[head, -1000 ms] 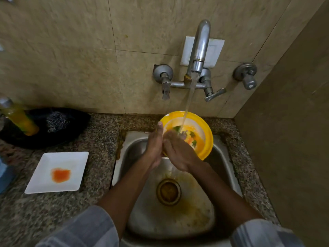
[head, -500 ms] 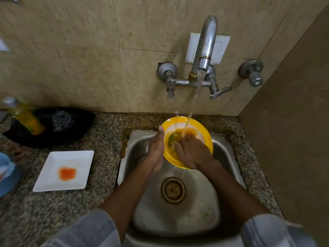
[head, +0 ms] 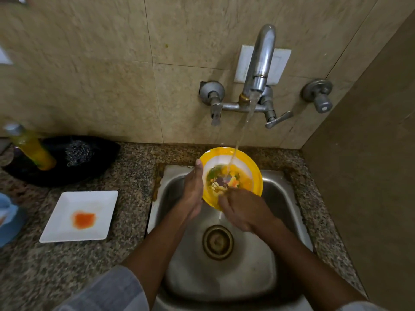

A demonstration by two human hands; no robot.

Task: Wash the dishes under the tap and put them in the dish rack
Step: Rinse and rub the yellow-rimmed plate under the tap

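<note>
Item: yellow plate (head: 251, 167), tilted over the sink (head: 285, 198), face toward me, under the tap (head: 260, 63). My left hand (head: 193, 194) gripped its left rim; my right hand (head: 244, 212), fingers curled, rubbed its lower face.

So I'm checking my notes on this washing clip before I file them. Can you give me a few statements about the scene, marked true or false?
1. Water from the tap falls onto the yellow plate. True.
2. The left hand holds the plate's edge. True.
3. The white square plate lies in the sink. False: it sits on the counter, left of the sink.
4. The white square plate is clean. False: it bears an orange stain.
</note>
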